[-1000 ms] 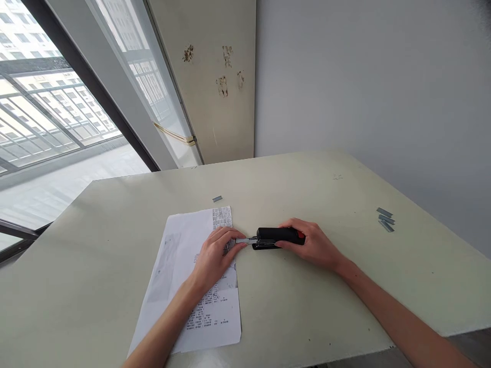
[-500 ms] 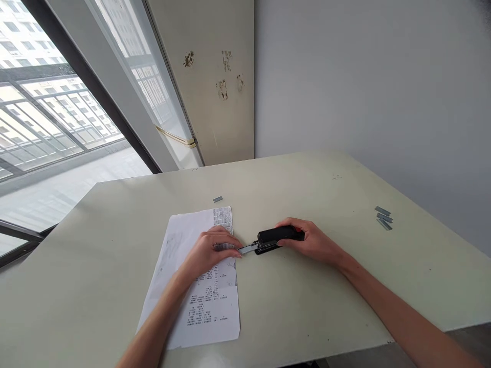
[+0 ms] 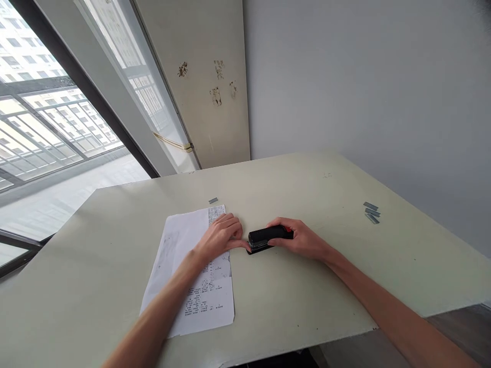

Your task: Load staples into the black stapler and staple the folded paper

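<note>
Thumb apart from fingers, the left hand (image 3: 221, 235) touches the long black stapler (image 3: 265, 235) the right hand (image 3: 302, 239) grips; it seems closed, grey metal staple strips (image 3: 372, 212) lying unloaded.

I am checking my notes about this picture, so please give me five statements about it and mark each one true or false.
1. The right hand holds the black stapler. True.
2. The left thumb is well away from the black stapler. False: the left thumb reaches its front end.
3. The paper lies partly beneath the left hand. True.
4. All the small grey strips lie together in one pile. False: one strip lies alone beyond the paper, and the other strips lie toward the right edge of the table.
5. The paper has printed text on it. True.
</note>
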Action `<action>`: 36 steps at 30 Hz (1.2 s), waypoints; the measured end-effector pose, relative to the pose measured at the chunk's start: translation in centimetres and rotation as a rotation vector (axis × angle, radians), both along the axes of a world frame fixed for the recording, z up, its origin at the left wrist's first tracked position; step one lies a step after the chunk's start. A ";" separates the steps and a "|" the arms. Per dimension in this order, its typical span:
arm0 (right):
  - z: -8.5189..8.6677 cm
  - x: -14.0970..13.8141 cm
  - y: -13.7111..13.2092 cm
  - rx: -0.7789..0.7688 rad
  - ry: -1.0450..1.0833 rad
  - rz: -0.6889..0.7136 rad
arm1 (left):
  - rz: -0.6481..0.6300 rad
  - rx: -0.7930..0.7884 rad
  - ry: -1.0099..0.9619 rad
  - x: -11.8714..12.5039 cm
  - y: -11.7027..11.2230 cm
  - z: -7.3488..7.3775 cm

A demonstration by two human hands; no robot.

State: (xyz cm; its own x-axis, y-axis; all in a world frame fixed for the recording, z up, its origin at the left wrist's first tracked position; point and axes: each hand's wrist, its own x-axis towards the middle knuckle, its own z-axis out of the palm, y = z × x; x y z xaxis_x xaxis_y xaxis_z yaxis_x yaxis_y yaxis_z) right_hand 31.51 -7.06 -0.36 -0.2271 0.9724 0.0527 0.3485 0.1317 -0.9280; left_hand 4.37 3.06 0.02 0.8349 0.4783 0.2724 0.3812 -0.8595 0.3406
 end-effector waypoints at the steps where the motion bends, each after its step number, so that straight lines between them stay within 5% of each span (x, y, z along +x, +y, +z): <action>1: 0.0 0.0 0.0 0.002 0.005 0.000 | -0.022 0.013 0.013 0.4 0.1 0.0; 16: 0.1 -0.2 -0.1 -0.002 0.038 -0.025 | -0.052 0.135 0.080 0.6 -0.1 0.8; 19: 0.3 -0.3 -0.2 -0.022 0.046 -0.028 | 0.085 0.131 0.062 -1.7 0.8 1.4; 26: 0.3 -0.3 -0.5 -0.048 0.044 -0.031 | 0.688 0.063 0.073 -8.3 3.1 0.7; 36: 0.4 -0.4 -0.4 -0.049 0.009 -0.033 | 0.789 -0.101 0.008 -8.8 3.4 -0.8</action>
State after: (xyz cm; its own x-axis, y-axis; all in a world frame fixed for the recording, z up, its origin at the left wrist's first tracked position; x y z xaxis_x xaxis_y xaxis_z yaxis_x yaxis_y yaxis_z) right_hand 31.07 -7.50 0.08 -0.1947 0.9808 0.0070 0.3435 0.0748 -0.9362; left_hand -4.39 6.51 -0.81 0.2412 0.9514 0.1916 0.8674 -0.2999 0.3972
